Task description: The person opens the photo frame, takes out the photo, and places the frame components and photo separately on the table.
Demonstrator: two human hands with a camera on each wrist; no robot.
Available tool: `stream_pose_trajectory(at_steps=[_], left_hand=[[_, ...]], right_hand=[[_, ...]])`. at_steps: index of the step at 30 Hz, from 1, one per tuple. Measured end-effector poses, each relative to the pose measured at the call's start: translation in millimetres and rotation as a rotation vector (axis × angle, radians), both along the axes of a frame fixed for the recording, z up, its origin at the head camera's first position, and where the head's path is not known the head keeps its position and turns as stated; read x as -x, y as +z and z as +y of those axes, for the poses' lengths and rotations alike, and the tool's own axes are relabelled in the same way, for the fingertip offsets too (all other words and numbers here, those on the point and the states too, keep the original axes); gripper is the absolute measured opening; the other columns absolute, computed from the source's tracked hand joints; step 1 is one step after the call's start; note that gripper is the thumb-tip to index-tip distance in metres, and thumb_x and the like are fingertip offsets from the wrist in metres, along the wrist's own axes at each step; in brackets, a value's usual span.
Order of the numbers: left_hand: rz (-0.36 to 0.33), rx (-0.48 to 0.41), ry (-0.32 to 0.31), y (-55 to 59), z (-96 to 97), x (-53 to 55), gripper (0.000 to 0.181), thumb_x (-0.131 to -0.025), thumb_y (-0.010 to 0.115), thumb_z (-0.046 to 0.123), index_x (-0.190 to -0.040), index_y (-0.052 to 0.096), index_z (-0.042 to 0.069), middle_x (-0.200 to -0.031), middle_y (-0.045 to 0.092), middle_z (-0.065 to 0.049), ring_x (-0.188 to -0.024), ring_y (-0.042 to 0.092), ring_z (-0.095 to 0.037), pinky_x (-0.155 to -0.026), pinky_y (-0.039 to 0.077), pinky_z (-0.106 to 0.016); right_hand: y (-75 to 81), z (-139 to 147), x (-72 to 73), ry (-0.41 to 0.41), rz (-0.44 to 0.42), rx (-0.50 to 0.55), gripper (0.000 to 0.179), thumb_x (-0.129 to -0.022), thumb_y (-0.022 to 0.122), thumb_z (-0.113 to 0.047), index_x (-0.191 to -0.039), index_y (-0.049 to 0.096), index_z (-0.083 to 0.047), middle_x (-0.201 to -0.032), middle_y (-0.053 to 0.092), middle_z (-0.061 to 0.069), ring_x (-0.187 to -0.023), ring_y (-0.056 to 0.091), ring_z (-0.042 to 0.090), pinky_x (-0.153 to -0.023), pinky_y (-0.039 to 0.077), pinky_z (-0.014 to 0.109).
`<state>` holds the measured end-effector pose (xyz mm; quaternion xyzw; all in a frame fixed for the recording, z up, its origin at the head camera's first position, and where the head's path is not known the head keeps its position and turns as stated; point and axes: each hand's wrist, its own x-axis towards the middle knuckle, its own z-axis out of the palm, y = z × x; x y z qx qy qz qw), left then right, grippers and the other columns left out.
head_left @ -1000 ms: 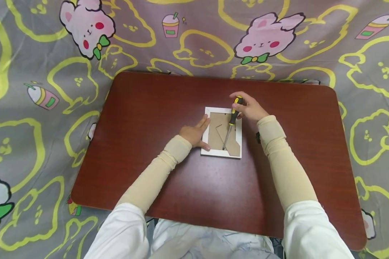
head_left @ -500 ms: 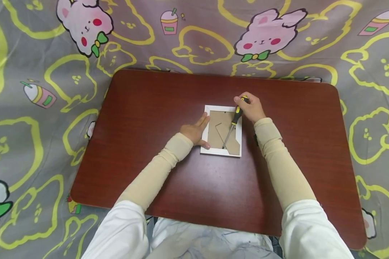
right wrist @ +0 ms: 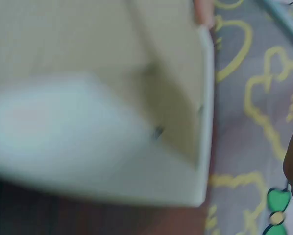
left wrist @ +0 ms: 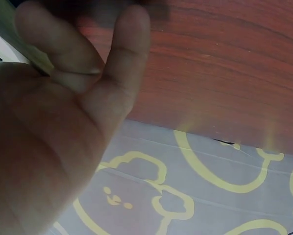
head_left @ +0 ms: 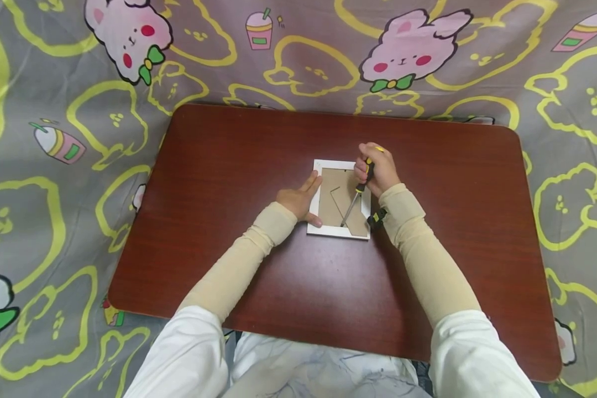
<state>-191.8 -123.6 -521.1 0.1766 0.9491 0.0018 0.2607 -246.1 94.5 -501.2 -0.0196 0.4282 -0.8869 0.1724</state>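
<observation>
A picture frame (head_left: 330,231) lies back-up on the table, its white border around a tan backing board (head_left: 328,193) marked by a thin dark bent line. My left hand (head_left: 296,203) rests on the frame's left edge with fingers and thumb spread; the left wrist view shows part of this hand (left wrist: 63,107) close up. Wrapped in my right hand (head_left: 382,168) is the black-and-yellow handle of a screwdriver (head_left: 349,209). Its shaft slants down to the left, with the tip at the backing's near edge. In the right wrist view the frame (right wrist: 181,188) appears large and blurred.
The brown tabletop (head_left: 219,166) has rounded corners and surrounds the frame. Behind and beside it hangs a grey cloth (head_left: 318,55) with yellow outlines and cartoon rabbits. A small black device (head_left: 376,218) sits at my right wrist, overlapping the frame's right edge in the head view.
My right hand has changed its hold on the screwdriver handle, from looser, extended fingers to curled ones, and its wrist has turned toward the frame. The left hand has kept its place.
</observation>
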Motion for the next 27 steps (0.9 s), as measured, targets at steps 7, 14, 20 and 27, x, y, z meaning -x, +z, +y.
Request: stream_pose_trajectory(at_steps=[7,14,20,27], left_hand=[[-0.001,-0.017,-0.003,7.1,-0.1,-2.7,0.13,-0.072,0.07,0.073,-0.163,-0.005,0.02,-0.168,-0.01,0.002,-0.112,0.063,-0.021,-0.066,0.05,-0.035],[-0.012,-0.019,-0.009,13.2,-4.3,-3.3,0.129,-0.073,0.07,0.071,-0.163,-0.006,0.019,-0.168,-0.011,0.0,-0.113,0.063,-0.026,-0.068,0.051,-0.038],[-0.025,-0.002,0.007,12.5,-6.3,-1.6,0.129,-0.073,0.07,0.072,-0.163,-0.007,0.02,-0.167,-0.013,0.002,-0.1,0.066,-0.028,-0.068,0.051,-0.037],[-0.028,-0.002,0.015,9.9,-0.6,-1.2,0.13,-0.072,0.069,0.073,-0.163,-0.008,0.022,-0.167,-0.013,0.004,-0.09,0.066,-0.026,-0.066,0.049,-0.036]], right_hand=[[21.9,-17,-21.6,-0.008,0.099,-0.067,0.037,-0.101,0.049,-0.005,-0.065,0.04,-0.006,-0.05,0.037,-0.001,-0.037,0.033,0.009,-0.036,0.023,0.023],[28.2,-20,-41.5,-0.086,0.181,-0.075,0.033,-0.095,0.047,0.001,-0.064,0.038,-0.006,-0.05,0.036,0.0,-0.038,0.031,0.01,-0.036,0.021,0.025],[32.4,-27,-62.5,-0.099,0.319,-0.074,0.029,-0.089,0.049,0.004,-0.063,0.037,-0.001,-0.047,0.037,0.0,-0.038,0.028,0.014,-0.037,0.022,0.026],[34.0,-27,-87.1,-0.135,0.49,-0.184,0.029,-0.084,0.056,0.003,-0.062,0.037,0.006,-0.044,0.036,0.006,-0.037,0.029,0.02,-0.036,0.024,0.028]])
